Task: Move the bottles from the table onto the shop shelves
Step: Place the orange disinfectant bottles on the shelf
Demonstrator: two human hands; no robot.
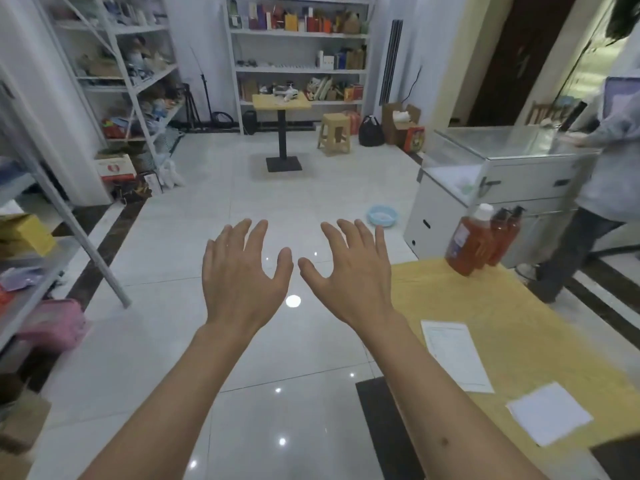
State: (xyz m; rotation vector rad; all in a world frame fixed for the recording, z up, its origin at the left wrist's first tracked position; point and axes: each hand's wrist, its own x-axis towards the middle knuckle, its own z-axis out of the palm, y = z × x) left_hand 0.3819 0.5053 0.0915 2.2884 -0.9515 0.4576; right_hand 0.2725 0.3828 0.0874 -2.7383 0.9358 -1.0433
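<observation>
Three orange bottles stand together at the far corner of the yellow table (512, 323) on my right: a large one with a white cap (470, 242) and two slimmer pump bottles (504, 235) behind it. My left hand (242, 275) and my right hand (349, 275) are stretched out side by side over the floor, palms down, fingers spread, holding nothing. Both are left of the table and well short of the bottles. White shop shelves (20, 237) stand at my left, and a further shelf unit (298, 50) lines the back wall.
Two paper sheets (457, 355) lie on the table. A person (599, 174) stands at a glass counter (498, 157) on the right. On the tiled floor are a blue basin (382, 215), a small pedestal table (282, 102), a stool (334, 133) and boxes.
</observation>
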